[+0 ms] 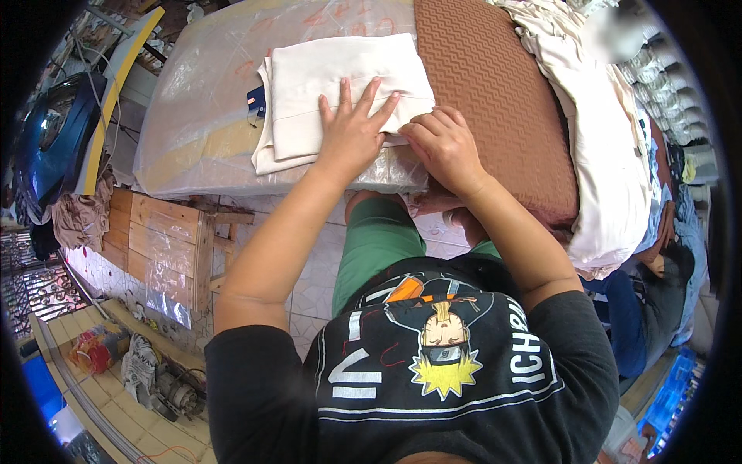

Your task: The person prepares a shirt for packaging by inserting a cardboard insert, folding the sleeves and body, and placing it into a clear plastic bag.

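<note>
A folded cream garment (309,85) lies on a plastic-wrapped surface in front of me. Spread flat on top of it, my left hand (354,127) has its fingers apart. At the near right corner of the cloth, my right hand (444,147) pinches the edge between thumb and curled fingers. Beside the garment's left edge shows a dark blue tag (256,100).
Brown textured cloth (495,100) covers the surface's right part, with a pile of cream garments (610,170) beyond it. A wooden bench (166,240) stands at the left. Another person (657,301) sits low at the right.
</note>
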The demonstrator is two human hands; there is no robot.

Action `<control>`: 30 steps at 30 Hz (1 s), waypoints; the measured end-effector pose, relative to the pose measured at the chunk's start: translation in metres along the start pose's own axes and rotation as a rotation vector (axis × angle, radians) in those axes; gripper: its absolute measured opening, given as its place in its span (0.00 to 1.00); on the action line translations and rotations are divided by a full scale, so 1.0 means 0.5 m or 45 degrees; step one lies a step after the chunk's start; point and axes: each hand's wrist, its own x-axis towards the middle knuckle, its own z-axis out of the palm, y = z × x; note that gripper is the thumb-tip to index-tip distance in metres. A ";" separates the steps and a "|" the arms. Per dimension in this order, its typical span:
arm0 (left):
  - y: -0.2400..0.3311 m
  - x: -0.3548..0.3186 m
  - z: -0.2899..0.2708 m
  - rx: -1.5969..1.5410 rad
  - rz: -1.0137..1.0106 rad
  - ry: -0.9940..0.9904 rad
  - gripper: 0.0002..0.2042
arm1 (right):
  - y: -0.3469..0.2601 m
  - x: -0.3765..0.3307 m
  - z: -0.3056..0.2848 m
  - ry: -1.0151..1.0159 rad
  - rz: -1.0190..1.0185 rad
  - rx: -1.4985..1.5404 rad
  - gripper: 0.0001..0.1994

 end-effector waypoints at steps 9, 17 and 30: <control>-0.003 -0.002 -0.015 -0.050 0.083 -0.026 0.32 | 0.002 0.001 0.004 0.035 0.032 0.040 0.07; 0.000 -0.002 -0.015 -0.072 0.131 -0.008 0.31 | 0.001 0.006 -0.001 0.011 0.038 0.040 0.06; 0.014 -0.035 -0.009 -0.096 -0.082 0.060 0.27 | 0.003 0.001 0.015 -0.154 0.005 0.087 0.05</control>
